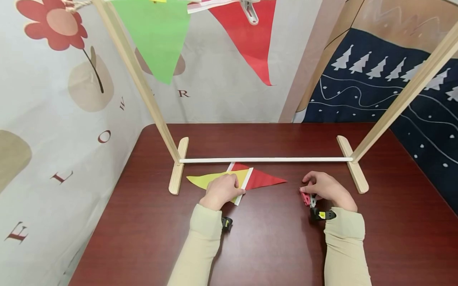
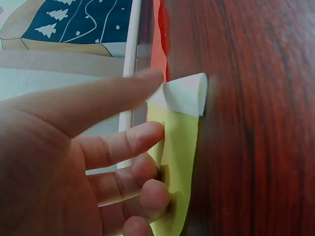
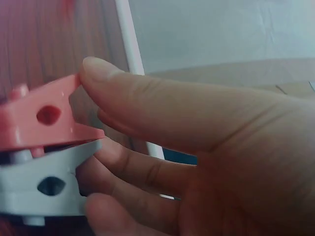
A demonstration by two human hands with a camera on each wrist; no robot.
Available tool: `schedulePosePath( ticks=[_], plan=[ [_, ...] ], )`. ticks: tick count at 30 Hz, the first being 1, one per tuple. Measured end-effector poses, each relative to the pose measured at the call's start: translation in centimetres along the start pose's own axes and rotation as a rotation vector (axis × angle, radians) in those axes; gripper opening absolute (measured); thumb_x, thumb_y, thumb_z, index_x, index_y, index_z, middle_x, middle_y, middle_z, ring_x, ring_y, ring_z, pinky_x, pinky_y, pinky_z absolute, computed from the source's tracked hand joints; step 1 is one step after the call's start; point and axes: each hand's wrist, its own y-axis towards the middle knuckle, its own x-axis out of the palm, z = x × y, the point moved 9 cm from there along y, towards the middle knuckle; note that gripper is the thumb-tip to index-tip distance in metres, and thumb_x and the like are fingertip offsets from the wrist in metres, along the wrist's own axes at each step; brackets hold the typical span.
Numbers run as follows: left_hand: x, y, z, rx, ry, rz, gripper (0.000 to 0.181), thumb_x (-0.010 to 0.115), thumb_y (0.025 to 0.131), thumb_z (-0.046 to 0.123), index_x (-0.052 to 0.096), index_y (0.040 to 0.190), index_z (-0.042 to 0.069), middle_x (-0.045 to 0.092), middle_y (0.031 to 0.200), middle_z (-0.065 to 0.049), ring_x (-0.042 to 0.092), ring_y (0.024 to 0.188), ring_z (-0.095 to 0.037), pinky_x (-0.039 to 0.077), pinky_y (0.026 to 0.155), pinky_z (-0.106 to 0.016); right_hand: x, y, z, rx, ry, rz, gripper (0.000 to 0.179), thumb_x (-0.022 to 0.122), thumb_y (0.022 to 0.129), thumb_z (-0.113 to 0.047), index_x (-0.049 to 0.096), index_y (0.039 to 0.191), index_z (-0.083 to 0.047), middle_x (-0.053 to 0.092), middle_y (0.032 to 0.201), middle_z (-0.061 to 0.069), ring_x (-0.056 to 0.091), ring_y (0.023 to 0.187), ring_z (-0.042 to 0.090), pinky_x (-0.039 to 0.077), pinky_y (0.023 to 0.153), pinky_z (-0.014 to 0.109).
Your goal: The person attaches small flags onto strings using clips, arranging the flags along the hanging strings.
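A yellow pennant (image 1: 202, 180) with a white band along its wide end lies on the table, overlapping a red pennant (image 1: 262, 180) with a similar band. My left hand (image 1: 221, 190) is over the yellow pennant. In the left wrist view its fingers are loosely bent, with fingertips at the yellow cloth (image 2: 179, 152); the thumb stands apart, near the white band (image 2: 182, 93). On the right, my right hand (image 1: 327, 188) holds a red clothespin (image 3: 29, 118) by its handle ends. A light grey clothespin (image 3: 39, 184) sits against it, also in the fingers.
A wooden frame with two slanting posts (image 1: 143, 87) stands on feet (image 1: 352, 165), joined low down by a white rod (image 1: 264, 160) behind the pennants. Above hang a green pennant (image 1: 157, 35) and another red pennant (image 1: 250, 35) with a white clothespin (image 1: 249, 12). Printed cloths surround the table.
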Motion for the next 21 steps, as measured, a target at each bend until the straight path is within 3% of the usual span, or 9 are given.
schedulePosePath(
  ticks=[7, 14, 21],
  plan=[
    [0.3, 0.0, 0.3, -0.006, 0.007, -0.038, 0.033, 0.069, 0.073, 0.049, 0.052, 0.073, 0.021, 0.052, 0.069, 0.006, 0.051, 0.060, -0.012, 0.038, 0.051, -0.032, 0.3, 0.6, -0.5, -0.003, -0.041, 0.018, 0.040, 0.071, 0.079, -0.028, 0.056, 0.106, -0.002, 0.051, 0.077, 0.006, 0.051, 0.061, 0.016, 0.048, 0.054, 0.029],
    [0.3, -0.1, 0.2, -0.007, 0.020, -0.011, 0.042, 0.068, 0.071, 0.056, 0.049, 0.074, 0.019, 0.049, 0.072, 0.003, 0.049, 0.062, -0.011, 0.038, 0.052, -0.031, 0.2, 0.9, -0.5, 0.027, -0.046, 0.065, 0.042, 0.069, 0.080, -0.032, 0.056, 0.108, -0.003, 0.054, 0.081, 0.008, 0.053, 0.061, 0.017, 0.045, 0.054, 0.029],
    [0.5, -0.1, 0.0, -0.022, 0.037, -0.031, 0.041, 0.068, 0.072, 0.054, 0.048, 0.075, 0.019, 0.048, 0.073, 0.003, 0.049, 0.063, -0.012, 0.038, 0.053, -0.032, 0.1, 1.3, -0.5, 0.025, -0.123, 0.085, 0.042, 0.065, 0.082, -0.037, 0.058, 0.107, -0.004, 0.057, 0.084, 0.009, 0.053, 0.068, 0.018, 0.041, 0.058, 0.029]
  ],
)
